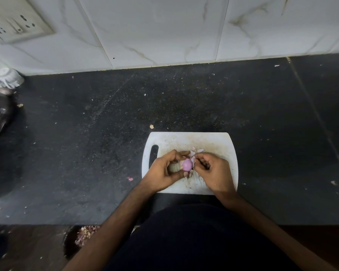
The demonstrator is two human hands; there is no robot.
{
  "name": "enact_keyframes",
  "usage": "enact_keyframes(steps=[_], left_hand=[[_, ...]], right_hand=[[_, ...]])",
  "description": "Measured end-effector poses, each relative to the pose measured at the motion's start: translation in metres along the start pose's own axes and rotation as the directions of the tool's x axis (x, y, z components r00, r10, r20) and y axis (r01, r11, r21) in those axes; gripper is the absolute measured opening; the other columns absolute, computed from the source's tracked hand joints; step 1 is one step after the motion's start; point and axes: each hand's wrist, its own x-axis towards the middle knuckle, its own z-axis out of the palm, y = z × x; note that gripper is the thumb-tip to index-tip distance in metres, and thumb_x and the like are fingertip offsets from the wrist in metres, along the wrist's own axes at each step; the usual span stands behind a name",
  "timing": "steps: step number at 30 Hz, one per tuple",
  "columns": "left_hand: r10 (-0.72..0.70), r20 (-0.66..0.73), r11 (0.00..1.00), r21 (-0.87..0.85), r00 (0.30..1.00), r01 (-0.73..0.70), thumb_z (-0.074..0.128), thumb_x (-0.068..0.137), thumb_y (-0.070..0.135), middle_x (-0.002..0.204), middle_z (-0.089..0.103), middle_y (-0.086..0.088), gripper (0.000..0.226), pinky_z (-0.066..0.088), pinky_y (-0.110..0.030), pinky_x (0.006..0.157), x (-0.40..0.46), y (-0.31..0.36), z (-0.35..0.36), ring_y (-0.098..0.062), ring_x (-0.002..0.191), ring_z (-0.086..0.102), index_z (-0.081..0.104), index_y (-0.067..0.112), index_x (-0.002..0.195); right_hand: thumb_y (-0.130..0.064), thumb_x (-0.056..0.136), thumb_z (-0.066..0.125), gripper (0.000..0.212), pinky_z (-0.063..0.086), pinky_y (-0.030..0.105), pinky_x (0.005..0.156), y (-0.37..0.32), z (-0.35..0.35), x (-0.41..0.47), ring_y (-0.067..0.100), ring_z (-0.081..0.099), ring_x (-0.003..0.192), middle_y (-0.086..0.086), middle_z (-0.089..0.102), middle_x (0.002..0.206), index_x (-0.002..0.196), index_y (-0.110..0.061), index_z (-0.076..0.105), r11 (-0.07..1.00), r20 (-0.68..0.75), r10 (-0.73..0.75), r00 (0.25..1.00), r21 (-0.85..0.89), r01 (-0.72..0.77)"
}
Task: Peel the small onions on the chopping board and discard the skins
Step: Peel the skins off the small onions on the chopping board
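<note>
A small purple onion (pixel 187 165), mostly bare of skin, is held over the white chopping board (pixel 209 141). My left hand (pixel 164 171) grips it between thumb and fingers. My right hand (pixel 215 171) pinches a strip of pale skin (pixel 193 159) at the onion's top right side. A few loose skin pieces (pixel 196 150) lie on the board just beyond my fingers.
The board lies on a black stone counter (pixel 106 133) against a white tiled wall. A bin with onion skins (pixel 85 234) stands on the floor below the counter edge, left of my body. Dark objects and a white item sit at the far left. Skin scraps (pixel 130 178) dot the counter.
</note>
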Motion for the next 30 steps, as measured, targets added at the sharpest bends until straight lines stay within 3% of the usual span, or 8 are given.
enact_keyframes(steps=[3, 7, 12, 14, 17, 21, 25, 30], left_hand=[[0.057, -0.102, 0.988, 0.148, 0.993, -0.041, 0.094, 0.07, 0.036, 0.134, 0.059, 0.009, 0.052, 0.048, -0.025, 0.102, -0.001, 0.004, 0.008, -0.012, 0.125, 0.056, 0.066, 0.017, 0.108], [0.074, -0.176, 0.987, 0.157, 0.982, -0.046, 0.091, 0.078, 0.027, 0.106, 0.063, 0.006, 0.04, 0.052, -0.03, 0.083, 0.001, 0.0, 0.012, -0.015, 0.098, 0.061, 0.063, 0.021, 0.105], [-0.029, -0.169, 0.998, 0.048, 0.985, 0.038, 0.082, 0.088, 0.014, 0.113, 0.07, 0.012, 0.031, 0.057, -0.039, 0.096, -0.003, -0.003, 0.006, -0.017, 0.106, 0.07, 0.065, 0.012, 0.114], [-0.039, -0.175, 0.998, 0.037, 0.984, 0.046, 0.083, 0.087, 0.014, 0.114, 0.071, 0.013, 0.034, 0.057, -0.036, 0.098, -0.003, -0.003, 0.005, -0.015, 0.108, 0.07, 0.066, 0.012, 0.116], [-0.056, -0.192, 0.998, 0.015, 0.98, 0.06, 0.089, 0.081, 0.017, 0.114, 0.073, 0.009, 0.044, 0.057, -0.03, 0.096, -0.002, -0.004, 0.005, -0.014, 0.107, 0.071, 0.066, 0.013, 0.118], [-0.066, -0.205, 0.998, 0.006, 0.976, 0.069, 0.093, 0.076, 0.018, 0.117, 0.071, 0.007, 0.053, 0.057, -0.032, 0.095, -0.001, -0.003, 0.007, -0.015, 0.107, 0.07, 0.064, 0.012, 0.121], [0.026, -0.187, 0.997, 0.078, 0.982, -0.011, 0.092, 0.077, 0.017, 0.113, 0.069, 0.001, 0.043, 0.058, -0.037, 0.092, -0.001, -0.003, 0.008, -0.018, 0.104, 0.069, 0.069, 0.01, 0.112], [0.084, -0.181, 0.987, 0.15, 0.98, -0.057, 0.086, 0.084, 0.017, 0.11, 0.066, -0.002, 0.032, 0.058, -0.041, 0.087, -0.002, -0.004, 0.007, -0.019, 0.102, 0.068, 0.07, 0.01, 0.111]], right_hand=[[-0.016, 0.089, 0.074, 0.012, 0.06, 0.036, 0.073, 0.001, -0.002, 0.001, 0.007, 0.071, 0.078, -0.01, 0.075, 0.085, 0.1, -0.018, 0.077, 1.0, 0.014, -0.026, 1.0, 0.014, 0.026], [-0.011, 0.091, 0.073, 0.013, 0.06, 0.032, 0.075, 0.0, -0.005, -0.001, 0.009, 0.073, 0.082, -0.01, 0.076, 0.09, 0.101, -0.017, 0.078, 0.995, 0.078, -0.055, 0.995, 0.092, 0.048], [-0.006, 0.094, 0.067, 0.017, 0.056, 0.022, 0.075, -0.003, -0.01, 0.003, 0.005, 0.071, 0.082, -0.007, 0.076, 0.088, 0.097, -0.022, 0.074, 0.97, -0.099, 0.102, 0.99, 0.23, -0.077], [-0.003, 0.093, 0.066, 0.022, 0.055, 0.02, 0.073, 0.0, -0.018, 0.01, 0.0, 0.069, 0.082, -0.011, 0.074, 0.092, 0.102, -0.022, 0.073, 0.989, -0.148, 0.074, 0.986, 0.14, -0.054], [0.005, 0.088, 0.066, 0.04, 0.053, 0.017, 0.091, 0.003, -0.016, 0.009, -0.003, 0.063, 0.103, -0.008, 0.064, 0.115, 0.122, -0.016, 0.071, 0.991, 0.017, -0.099, 0.995, -0.086, 0.1], [-0.005, 0.094, 0.056, 0.042, 0.052, 0.028, 0.1, 0.0, -0.012, 0.004, 0.009, 0.056, 0.123, -0.005, 0.058, 0.13, 0.132, -0.017, 0.066, 0.96, 0.107, -0.218, 0.97, -0.152, 0.233], [-0.032, 0.099, 0.06, 0.035, 0.056, 0.034, 0.092, -0.009, -0.012, 0.004, 0.01, 0.058, 0.117, -0.008, 0.06, 0.122, 0.132, -0.021, 0.065, 0.938, 0.196, -0.253, 0.947, -0.19, 0.29], [-0.022, 0.097, 0.067, 0.03, 0.056, 0.034, 0.089, -0.006, -0.01, 0.006, 0.009, 0.063, 0.107, -0.006, 0.063, 0.111, 0.126, -0.018, 0.07, 0.956, 0.175, -0.263, 0.949, -0.086, 0.281]])
